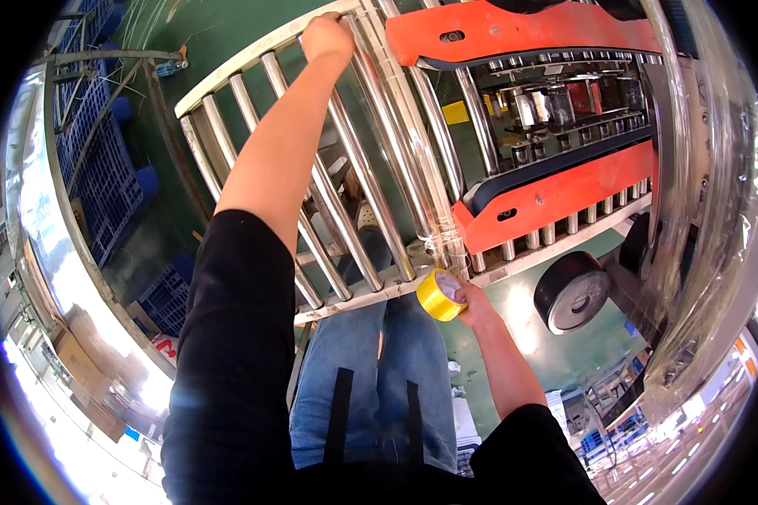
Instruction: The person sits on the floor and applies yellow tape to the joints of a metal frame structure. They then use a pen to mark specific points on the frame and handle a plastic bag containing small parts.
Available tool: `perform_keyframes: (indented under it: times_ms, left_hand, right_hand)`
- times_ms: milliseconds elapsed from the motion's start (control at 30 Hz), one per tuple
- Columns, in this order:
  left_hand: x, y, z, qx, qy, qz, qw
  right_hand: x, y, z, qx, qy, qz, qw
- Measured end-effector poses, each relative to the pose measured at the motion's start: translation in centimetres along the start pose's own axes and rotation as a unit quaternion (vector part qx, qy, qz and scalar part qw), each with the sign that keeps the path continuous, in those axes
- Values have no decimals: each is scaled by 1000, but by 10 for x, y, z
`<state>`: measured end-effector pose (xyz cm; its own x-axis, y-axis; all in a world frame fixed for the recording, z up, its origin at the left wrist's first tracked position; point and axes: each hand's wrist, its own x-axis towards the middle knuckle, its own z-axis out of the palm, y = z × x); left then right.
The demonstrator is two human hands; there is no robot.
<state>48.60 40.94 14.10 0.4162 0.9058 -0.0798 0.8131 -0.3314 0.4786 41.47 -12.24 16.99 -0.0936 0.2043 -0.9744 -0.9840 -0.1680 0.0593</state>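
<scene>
My right hand (477, 306) grips a roll of yellow tape (435, 298) by its side, just off the near rail of a roller conveyor (345, 185). Stretched far out, my left hand (328, 39) is closed at the conveyor's far rail, and its fingertips are hidden. The conveyor has shiny metal rollers in a pale frame. A pale, translucent wrapping (404, 135) runs across the conveyor between my hands, bunched at the near rail beside the tape roll.
Right of the rollers stands a machine with red guide plates (556, 198) and a black wheel (573, 292). Clear plastic film (707, 278) hangs at far right. Blue plastic pallets (101, 160) and a shiny metal surface (76, 261) lie to the left.
</scene>
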Motion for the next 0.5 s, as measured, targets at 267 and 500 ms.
perform_keyframes:
  times_ms: [267, 500]
  left_hand:
    - [57, 22, 3, 146, -7, -126, 981]
    - [68, 31, 0, 55, -115, -190, 973]
  right_hand:
    - [13, 9, -19, 1, -3, -23, 1000]
    - [11, 6, -11, 10, 30, -27, 999]
